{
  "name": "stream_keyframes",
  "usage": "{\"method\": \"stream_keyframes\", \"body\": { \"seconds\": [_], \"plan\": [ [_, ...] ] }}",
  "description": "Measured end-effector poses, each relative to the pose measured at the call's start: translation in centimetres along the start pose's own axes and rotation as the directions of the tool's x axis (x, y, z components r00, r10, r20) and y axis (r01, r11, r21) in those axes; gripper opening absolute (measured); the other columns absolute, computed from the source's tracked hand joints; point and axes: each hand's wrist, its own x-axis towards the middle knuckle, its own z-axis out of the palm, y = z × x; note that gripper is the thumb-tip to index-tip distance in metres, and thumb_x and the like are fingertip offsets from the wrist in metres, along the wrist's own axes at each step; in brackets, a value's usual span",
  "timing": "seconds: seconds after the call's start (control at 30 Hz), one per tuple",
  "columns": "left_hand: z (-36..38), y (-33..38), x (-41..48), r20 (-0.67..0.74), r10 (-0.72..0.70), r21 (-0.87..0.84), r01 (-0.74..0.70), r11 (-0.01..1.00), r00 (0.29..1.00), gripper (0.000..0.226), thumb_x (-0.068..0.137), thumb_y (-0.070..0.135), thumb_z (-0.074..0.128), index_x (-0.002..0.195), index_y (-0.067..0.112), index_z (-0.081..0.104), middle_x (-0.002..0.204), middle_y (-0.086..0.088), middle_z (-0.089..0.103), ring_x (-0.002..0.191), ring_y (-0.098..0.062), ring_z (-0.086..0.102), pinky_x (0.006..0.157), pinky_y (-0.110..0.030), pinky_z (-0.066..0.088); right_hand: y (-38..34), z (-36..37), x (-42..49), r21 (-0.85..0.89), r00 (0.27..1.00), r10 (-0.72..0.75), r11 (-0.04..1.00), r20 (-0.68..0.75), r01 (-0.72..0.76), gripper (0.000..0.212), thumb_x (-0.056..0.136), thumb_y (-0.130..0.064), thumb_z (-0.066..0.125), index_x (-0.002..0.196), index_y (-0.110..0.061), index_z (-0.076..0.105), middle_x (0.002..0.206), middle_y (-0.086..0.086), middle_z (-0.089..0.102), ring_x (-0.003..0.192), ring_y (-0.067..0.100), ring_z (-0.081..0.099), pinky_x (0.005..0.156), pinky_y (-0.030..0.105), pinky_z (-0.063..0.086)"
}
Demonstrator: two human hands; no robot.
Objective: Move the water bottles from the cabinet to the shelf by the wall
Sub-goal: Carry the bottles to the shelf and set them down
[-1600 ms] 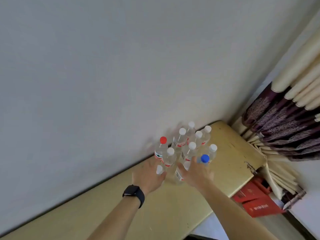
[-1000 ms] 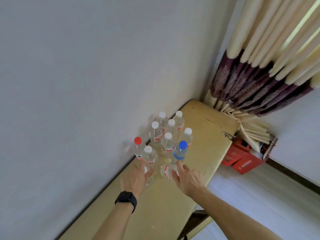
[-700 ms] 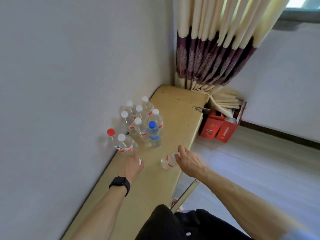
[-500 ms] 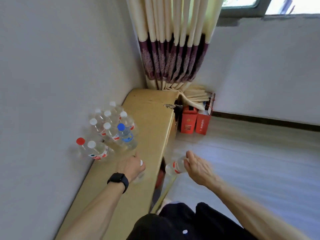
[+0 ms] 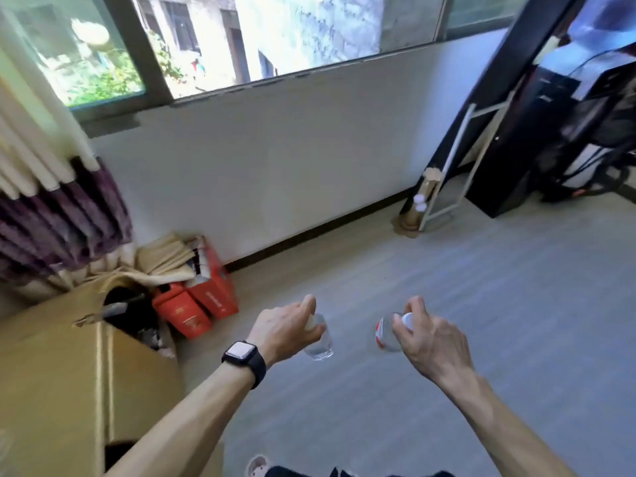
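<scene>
Holding bottles over the floor (image 5: 447,270): my left hand (image 5: 285,330) fingers curled round the left bottle (image 5: 321,346) neck, my right hand (image 5: 433,342) round the right bottle (image 5: 384,335) neck; thin plastic, judged light, slick, dentable, so neck grips suit.

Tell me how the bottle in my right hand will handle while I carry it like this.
The bottle in the right hand looks like thin clear plastic, so it probably dents under a squeeze rather than shatters. Held near its white cap, it likely swings as you walk. Being round-bodied, it would probably roll if laid on its side.
</scene>
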Motion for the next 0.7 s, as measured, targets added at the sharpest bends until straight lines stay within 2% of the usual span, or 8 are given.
{"method": "stream_keyframes", "body": {
  "seconds": [0.07, 0.17, 0.27, 0.37, 0.57, 0.7],
  "plan": [
    [-1.1, 4.3, 3.7, -0.03, 0.107, 0.013, -0.106, 0.994, 0.994, 0.036, 0.095, 0.06, 0.038, 0.1, 0.024, 0.036, 0.1, 0.002, 0.066, 0.081, -0.031, 0.06, 0.066, -0.036, 0.047, 4.9, -2.9, 0.4, 0.003, 0.991, 0.109, 0.994, -0.075, -0.109, 0.028, 0.097, -0.049, 0.038, 0.097, -0.022, 0.034, 0.075, 0.007, 0.062, 0.079, 0.039, 0.063, 0.06, 0.035, 0.037],
    [-3.2, 10.5, 8.9, -0.061, 0.265, 0.027, -0.264, 0.964, 0.962, 0.034, 0.096, 0.061, 0.037, 0.102, 0.028, 0.038, 0.103, 0.006, 0.066, 0.078, -0.025, 0.058, 0.062, -0.033, 0.042, 11.2, -7.1, 0.6, 0.017, 0.949, 0.255, 0.966, -0.184, -0.257, 0.032, 0.097, -0.053, 0.039, 0.099, -0.021, 0.037, 0.088, 0.009, 0.07, 0.084, 0.039, 0.065, 0.062, 0.036, 0.038],
    [-5.1, 16.9, 14.2, -0.075, 0.399, 0.058, -0.396, 0.917, 0.914, 0.034, 0.095, 0.062, 0.038, 0.101, 0.029, 0.039, 0.102, 0.009, 0.065, 0.077, -0.022, 0.058, 0.06, -0.031, 0.04, 16.5, -11.1, 0.6, 0.026, 0.884, 0.388, 0.918, -0.261, -0.396, 0.032, 0.097, -0.053, 0.039, 0.099, -0.021, 0.037, 0.092, 0.006, 0.07, 0.085, 0.037, 0.064, 0.064, 0.036, 0.043],
    [-6.2, 23.0, 19.6, -0.085, 0.533, 0.111, -0.523, 0.845, 0.842, 0.035, 0.094, 0.064, 0.039, 0.103, 0.031, 0.041, 0.101, 0.011, 0.065, 0.077, -0.02, 0.06, 0.059, -0.032, 0.045, 21.3, -14.8, 1.0, 0.043, 0.794, 0.508, 0.85, -0.334, -0.525, 0.031, 0.096, -0.053, 0.041, 0.099, -0.022, 0.039, 0.095, 0.005, 0.071, 0.087, 0.036, 0.064, 0.068, 0.036, 0.046],
    [-8.4, 34.0, 30.0, -0.091, 0.712, 0.15, -0.697, 0.701, 0.696, 0.033, 0.092, 0.064, 0.043, 0.1, 0.032, 0.043, 0.097, 0.011, 0.066, 0.075, -0.019, 0.062, 0.061, -0.035, 0.054, 29.9, -21.0, 3.5, 0.038, 0.635, 0.623, 0.726, -0.457, -0.686, 0.03, 0.093, -0.05, 0.047, 0.098, -0.02, 0.044, 0.094, 0.01, 0.072, 0.087, 0.038, 0.064, 0.063, 0.036, 0.039],
    [-10.2, 41.4, 36.1, -0.116, 0.777, 0.153, -0.762, 0.629, 0.619, 0.033, 0.091, 0.066, 0.041, 0.098, 0.033, 0.042, 0.096, 0.012, 0.066, 0.075, -0.018, 0.063, 0.063, -0.036, 0.055, 35.0, -24.1, 5.9, 0.099, 0.536, 0.66, 0.674, -0.526, -0.732, 0.033, 0.09, -0.051, 0.052, 0.096, -0.019, 0.045, 0.091, 0.015, 0.072, 0.089, 0.04, 0.065, 0.065, 0.04, 0.042]
  ]
}}
